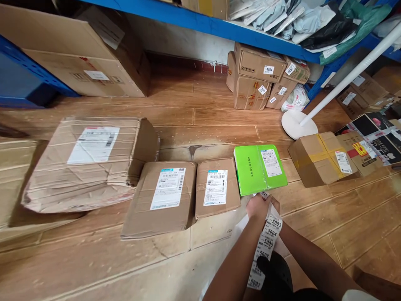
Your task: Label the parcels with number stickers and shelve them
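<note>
My left hand (257, 206) and my right hand (275, 204) are close together at the near edge of a bright green box (250, 167). Both have their fingers closed on a strip of white number labels (268, 241). The strip hangs down between my forearms, printed with numbers such as 5003 and 5004. One label end, reading "01", shows just above my fingers, beside the green box. My fingertips are partly hidden. A white shipping label (271, 163) is on the green box's top.
Left of the green box stand a small brown carton (216, 209), a wider carton (167, 217) and a large crumpled carton (94, 167). To the right are a yellow-taped box (316, 156) and a white pole base (299, 125). A blue shelf (200, 21) runs behind.
</note>
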A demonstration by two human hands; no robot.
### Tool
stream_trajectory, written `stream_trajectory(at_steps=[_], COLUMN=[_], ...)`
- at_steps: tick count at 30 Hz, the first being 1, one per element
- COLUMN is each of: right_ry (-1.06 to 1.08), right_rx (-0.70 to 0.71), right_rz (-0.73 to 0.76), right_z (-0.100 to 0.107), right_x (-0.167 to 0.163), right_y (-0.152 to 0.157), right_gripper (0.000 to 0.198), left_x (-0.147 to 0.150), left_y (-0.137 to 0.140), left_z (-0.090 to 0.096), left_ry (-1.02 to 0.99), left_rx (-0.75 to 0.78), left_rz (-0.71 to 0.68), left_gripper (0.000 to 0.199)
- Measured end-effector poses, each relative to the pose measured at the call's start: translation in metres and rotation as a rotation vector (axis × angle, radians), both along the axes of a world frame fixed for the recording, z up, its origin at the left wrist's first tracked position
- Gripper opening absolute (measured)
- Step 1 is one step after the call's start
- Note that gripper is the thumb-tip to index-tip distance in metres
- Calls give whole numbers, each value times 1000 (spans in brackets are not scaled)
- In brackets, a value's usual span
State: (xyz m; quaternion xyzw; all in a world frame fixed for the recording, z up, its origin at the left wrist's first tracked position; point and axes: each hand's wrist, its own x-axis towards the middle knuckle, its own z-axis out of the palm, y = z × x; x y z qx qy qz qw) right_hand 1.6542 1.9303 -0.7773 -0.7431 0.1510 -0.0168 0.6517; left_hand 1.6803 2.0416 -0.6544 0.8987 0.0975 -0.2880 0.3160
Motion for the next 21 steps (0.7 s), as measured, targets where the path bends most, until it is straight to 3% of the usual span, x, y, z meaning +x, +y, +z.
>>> stream_trajectory(at_steps=[10, 16, 19, 21], right_ry=[79, 188, 219, 239], right_rx=[27, -16, -32, -37], right_rz=[10, 39, 118, 202], right_z=[1, 0, 5, 11], right_x=[7, -3, -21, -30], right_y=[-5, -20, -21, -19], right_gripper=[24, 25, 22, 21], left_x=[-1, -2, -2, -4], left_y=[3, 10, 10, 14], left_z=[-13, -18, -14, -9], left_ry=[-79, -125, -147, -157], left_rx=[-1, -48, -109, -185], left_rz=[-204, -318, -422, -496], left_gripper=[35, 41, 56, 56])
